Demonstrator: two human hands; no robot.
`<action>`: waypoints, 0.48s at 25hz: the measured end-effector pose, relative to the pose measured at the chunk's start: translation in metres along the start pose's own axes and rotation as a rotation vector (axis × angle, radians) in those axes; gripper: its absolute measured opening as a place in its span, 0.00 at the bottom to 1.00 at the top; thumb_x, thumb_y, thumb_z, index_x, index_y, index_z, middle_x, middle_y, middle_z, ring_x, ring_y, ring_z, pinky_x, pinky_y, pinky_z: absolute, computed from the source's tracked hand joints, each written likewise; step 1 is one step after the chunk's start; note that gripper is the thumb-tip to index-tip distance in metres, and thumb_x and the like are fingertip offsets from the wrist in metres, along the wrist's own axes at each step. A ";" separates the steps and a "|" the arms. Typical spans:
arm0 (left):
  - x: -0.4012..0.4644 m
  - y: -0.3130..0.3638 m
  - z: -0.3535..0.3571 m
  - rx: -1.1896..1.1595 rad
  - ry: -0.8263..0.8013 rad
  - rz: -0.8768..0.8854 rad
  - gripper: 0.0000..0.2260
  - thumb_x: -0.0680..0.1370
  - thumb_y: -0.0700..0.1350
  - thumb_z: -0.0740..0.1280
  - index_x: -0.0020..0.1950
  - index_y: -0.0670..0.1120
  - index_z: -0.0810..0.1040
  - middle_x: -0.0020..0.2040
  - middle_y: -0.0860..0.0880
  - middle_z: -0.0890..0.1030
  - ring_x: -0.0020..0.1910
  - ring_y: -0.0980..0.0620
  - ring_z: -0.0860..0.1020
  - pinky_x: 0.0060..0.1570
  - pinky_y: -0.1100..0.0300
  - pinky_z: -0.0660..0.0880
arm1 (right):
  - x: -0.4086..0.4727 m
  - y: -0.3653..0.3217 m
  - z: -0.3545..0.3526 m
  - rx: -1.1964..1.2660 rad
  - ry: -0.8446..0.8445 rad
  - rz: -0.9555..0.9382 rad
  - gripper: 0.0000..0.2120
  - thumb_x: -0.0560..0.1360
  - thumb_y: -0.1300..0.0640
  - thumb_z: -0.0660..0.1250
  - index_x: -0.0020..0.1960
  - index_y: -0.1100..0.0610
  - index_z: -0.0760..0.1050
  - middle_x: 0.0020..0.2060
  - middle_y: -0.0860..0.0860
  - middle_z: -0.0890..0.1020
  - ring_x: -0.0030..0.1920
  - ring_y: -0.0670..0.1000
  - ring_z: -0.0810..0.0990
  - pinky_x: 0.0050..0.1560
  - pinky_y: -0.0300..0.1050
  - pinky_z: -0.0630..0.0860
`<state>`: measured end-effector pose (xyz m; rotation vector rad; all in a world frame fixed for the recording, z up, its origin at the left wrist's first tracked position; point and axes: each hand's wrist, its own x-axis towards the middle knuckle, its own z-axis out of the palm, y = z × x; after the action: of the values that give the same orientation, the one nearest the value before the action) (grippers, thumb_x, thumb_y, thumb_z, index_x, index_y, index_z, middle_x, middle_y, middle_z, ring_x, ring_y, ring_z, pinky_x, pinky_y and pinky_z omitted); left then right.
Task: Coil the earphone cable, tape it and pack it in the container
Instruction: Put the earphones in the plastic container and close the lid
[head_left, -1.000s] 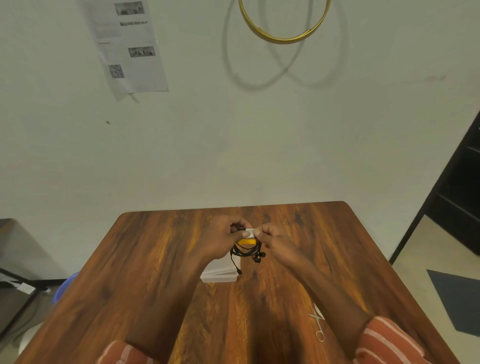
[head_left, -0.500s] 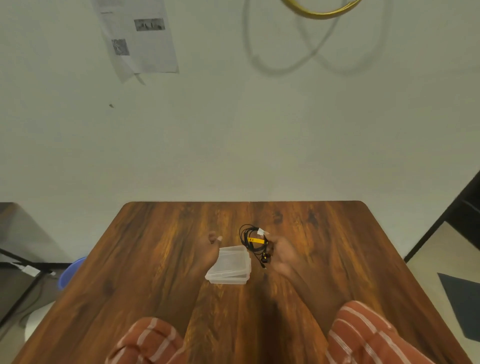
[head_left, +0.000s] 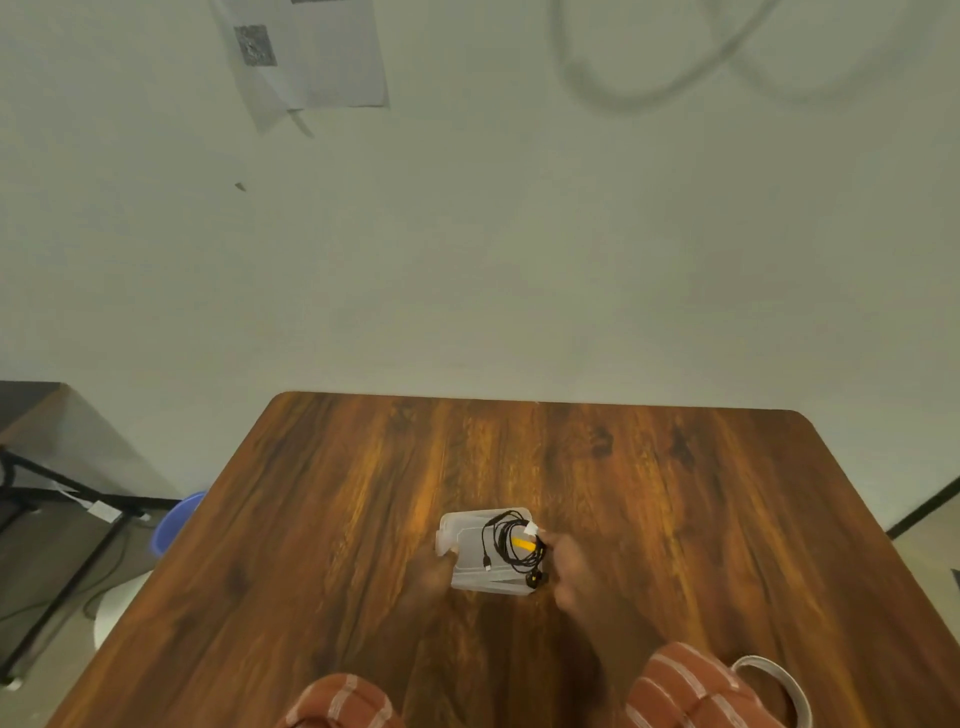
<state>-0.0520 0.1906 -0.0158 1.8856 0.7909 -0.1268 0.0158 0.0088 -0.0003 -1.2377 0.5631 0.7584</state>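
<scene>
Taped earphone coil held over the clear box, just below the centre of the frame.

The right hand (head_left: 574, 569) pinched the coiled black earphone cable (head_left: 511, 543), bound with a small white tape tab (head_left: 531, 529) and showing a yellow patch, at its right side, probably so the loops stayed together as they went in. The coil sat over the shallow translucent plastic container (head_left: 470, 538); whether it already rested inside could not be told. The left hand (head_left: 434, 571) held the container's left edge with curled fingers, apparently to keep the light box from sliding on the brown wooden table (head_left: 675, 493). A roll of white tape (head_left: 779, 686) lay at the lower right, out of the way.
</scene>
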 end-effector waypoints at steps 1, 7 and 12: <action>0.002 -0.003 0.001 0.017 0.002 0.018 0.17 0.82 0.40 0.63 0.70 0.38 0.72 0.63 0.40 0.79 0.50 0.52 0.78 0.43 0.68 0.75 | 0.003 0.004 -0.003 -0.005 0.018 0.002 0.15 0.81 0.57 0.59 0.61 0.66 0.77 0.42 0.60 0.84 0.39 0.56 0.81 0.32 0.46 0.75; -0.003 0.000 0.024 0.102 0.067 0.024 0.12 0.81 0.42 0.66 0.61 0.38 0.80 0.55 0.41 0.84 0.47 0.50 0.80 0.50 0.57 0.78 | 0.006 0.012 -0.033 0.006 0.156 -0.007 0.14 0.81 0.57 0.60 0.59 0.65 0.78 0.40 0.58 0.81 0.35 0.54 0.77 0.23 0.42 0.73; -0.031 0.001 0.056 0.144 0.047 0.069 0.12 0.79 0.44 0.69 0.60 0.41 0.83 0.55 0.44 0.85 0.51 0.48 0.84 0.51 0.57 0.81 | -0.009 0.030 -0.082 0.008 0.275 -0.071 0.13 0.81 0.57 0.63 0.57 0.65 0.79 0.45 0.61 0.82 0.35 0.54 0.76 0.25 0.42 0.73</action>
<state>-0.0616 0.1283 -0.0271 2.0564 0.7641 -0.0990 -0.0115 -0.0685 -0.0329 -1.3573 0.7411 0.5292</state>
